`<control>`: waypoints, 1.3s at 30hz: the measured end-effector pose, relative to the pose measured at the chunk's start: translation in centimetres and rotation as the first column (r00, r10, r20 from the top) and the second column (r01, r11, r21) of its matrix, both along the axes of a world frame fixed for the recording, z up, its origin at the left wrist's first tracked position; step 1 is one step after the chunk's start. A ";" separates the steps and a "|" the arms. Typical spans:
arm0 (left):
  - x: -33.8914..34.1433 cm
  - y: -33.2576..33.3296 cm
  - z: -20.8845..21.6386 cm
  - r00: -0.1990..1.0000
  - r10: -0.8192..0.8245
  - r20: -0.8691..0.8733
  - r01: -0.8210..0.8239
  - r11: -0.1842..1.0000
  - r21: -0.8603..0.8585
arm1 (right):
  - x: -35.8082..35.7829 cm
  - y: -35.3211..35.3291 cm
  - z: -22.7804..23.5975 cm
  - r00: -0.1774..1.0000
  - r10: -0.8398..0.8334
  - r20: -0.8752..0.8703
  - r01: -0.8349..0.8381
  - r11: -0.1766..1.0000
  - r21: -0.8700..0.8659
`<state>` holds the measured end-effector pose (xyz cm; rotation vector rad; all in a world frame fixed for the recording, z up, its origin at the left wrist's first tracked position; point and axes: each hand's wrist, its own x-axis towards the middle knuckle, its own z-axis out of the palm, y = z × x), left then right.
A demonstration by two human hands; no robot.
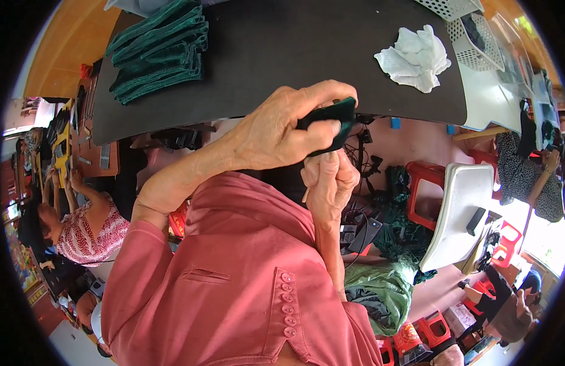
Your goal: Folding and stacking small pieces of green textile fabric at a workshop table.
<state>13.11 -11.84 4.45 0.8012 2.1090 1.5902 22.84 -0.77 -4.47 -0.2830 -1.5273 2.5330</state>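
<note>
Green cloth held in close at the surface's edge

The left hand point(288, 125) has its grip closed around a dark green cloth point(343, 116), apparently to keep the soft piece steady. The cloth is raised over the near edge of the surface point(282, 61), close to the body, perhaps for better sight and reach. The right hand point(331, 177) is curled closed just beneath; whether its grip has hold of the cloth cannot be told.

On the dark surface, a pile of green cloths point(163, 52) lies at far left, likely laid together to keep it orderly. A crumpled white cloth point(415, 59) sits well apart on the right, near a white basket point(474, 46). Beyond are red stools point(419, 195), a green bag point(383, 293) and co-workers point(90, 235).
</note>
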 end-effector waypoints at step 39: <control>-0.3 0.4 -3.1 0.650 -0.154 -0.744 0.000 0.979 -0.203 | -1.7 0.6 0.0 0.844 -0.328 -0.425 0.532 0.406 0.743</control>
